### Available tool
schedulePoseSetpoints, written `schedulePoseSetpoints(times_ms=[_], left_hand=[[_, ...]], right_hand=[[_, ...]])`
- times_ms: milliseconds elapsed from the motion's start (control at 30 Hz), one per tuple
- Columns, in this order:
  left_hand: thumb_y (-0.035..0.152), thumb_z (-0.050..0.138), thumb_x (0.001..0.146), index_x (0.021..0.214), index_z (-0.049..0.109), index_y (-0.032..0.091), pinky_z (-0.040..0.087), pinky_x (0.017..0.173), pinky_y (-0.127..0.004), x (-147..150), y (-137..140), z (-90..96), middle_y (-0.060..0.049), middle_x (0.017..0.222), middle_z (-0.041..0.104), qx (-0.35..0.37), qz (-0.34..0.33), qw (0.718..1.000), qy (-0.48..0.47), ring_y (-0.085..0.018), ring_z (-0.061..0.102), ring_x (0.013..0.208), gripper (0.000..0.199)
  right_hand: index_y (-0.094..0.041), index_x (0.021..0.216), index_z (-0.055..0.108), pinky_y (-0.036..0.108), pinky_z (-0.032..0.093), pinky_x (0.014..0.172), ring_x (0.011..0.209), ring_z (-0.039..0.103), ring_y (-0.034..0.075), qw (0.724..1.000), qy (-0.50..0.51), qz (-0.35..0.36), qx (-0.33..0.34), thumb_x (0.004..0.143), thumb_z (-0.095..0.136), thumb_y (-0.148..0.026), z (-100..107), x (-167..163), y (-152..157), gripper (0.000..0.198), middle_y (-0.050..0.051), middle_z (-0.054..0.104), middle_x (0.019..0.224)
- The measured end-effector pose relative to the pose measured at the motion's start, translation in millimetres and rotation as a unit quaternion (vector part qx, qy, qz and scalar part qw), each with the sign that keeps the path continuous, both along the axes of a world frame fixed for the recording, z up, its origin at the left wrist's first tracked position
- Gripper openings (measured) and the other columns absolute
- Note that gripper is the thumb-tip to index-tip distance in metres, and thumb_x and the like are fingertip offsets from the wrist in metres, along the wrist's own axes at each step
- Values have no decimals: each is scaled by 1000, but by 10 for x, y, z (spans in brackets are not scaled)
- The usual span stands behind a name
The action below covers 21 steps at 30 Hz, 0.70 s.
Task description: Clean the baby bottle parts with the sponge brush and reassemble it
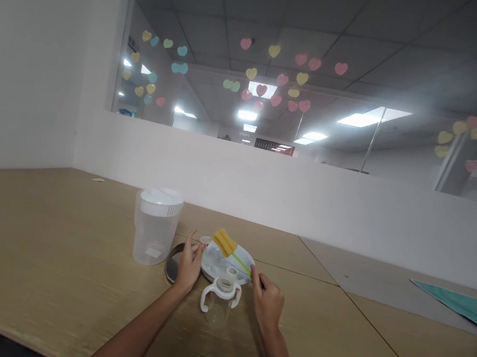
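Right hand (pixel 267 300) has its fingers closed round the skinny green handle of the sponge brush (pixel 225 243), with the yellow head over the white basin (pixel 250 256). Left hand (pixel 189 264) has thumb and fingers pinched on a small clear piece (pixel 205 240), one finger sticking up; can't tell how tightly. Best bet imo: work over the basin so it catches drips, steady the piece and twist the sponge gently rather than jabbing. Gripping nearer the head would give better control. Also, mind the open two-handled bottle (pixel 221 304) standing between the forearms, easy to knock.

Materials-wise: chunky ridged foam, see-through bottle with curved white handles, shiny round metal dish (pixel 173 262), frosted plastic-looking pitcher (pixel 156 232), smooth wood-look desk (pixel 57 248).
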<state>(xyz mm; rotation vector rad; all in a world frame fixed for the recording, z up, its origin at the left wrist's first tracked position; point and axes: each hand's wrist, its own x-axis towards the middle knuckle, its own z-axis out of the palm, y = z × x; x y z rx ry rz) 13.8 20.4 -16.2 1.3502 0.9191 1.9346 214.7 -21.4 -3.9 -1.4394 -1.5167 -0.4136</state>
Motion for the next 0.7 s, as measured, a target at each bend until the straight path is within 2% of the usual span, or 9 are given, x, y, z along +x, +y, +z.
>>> schedulePoseSetpoints(times_ms=[100,200,367,467,567,633,700], left_hand=[[50,48,88,142,25,19,51,80,-31,-33,-13,21,-9,99,71,2,58,998,17,-19,68,88,66],[47,46,90,142,24,19,50,84,-32,-53,-13,40,-8,97,72,14,84,996,12,-19,67,92,64],[42,45,91,145,15,17,51,77,-29,-92,-42,116,-5,82,71,47,134,989,-40,-16,68,76,66],[43,45,91,145,11,21,52,65,-25,-137,-52,155,-5,89,69,55,162,983,-63,-12,64,62,68],[42,48,89,144,13,24,51,57,-23,-195,-10,127,-7,99,68,27,155,987,-30,-9,58,52,68],[38,50,88,143,16,23,51,60,-24,-237,49,68,-6,98,68,-10,170,985,19,-11,60,54,67],[33,50,88,143,19,21,51,70,-27,-276,121,-9,-6,96,69,-49,196,977,73,-14,64,65,64]], right_hand=[[-16,53,66,24,23,48,43,43,10,999,-43,29,-9,89,25,-65,-36,-3,33,73,8,63,52],[-17,55,69,25,22,48,44,48,10,993,-107,55,-6,91,26,-62,-81,5,69,71,9,66,56],[-18,56,69,26,22,49,43,49,11,987,-155,35,20,93,28,-55,-115,63,103,66,8,63,50],[-18,62,70,26,26,51,48,54,13,994,-107,-6,29,93,27,-54,-111,90,111,64,9,66,57],[-18,78,71,26,30,52,53,59,17,1000,-13,-24,12,91,23,-59,-91,90,112,65,10,70,68],[-16,82,71,27,34,54,57,61,19,999,47,-9,-2,87,22,-65,-69,85,108,69,11,69,70],[-15,81,70,28,38,57,60,62,21,995,98,16,-9,82,24,-70,-43,80,104,71,12,68,69]])
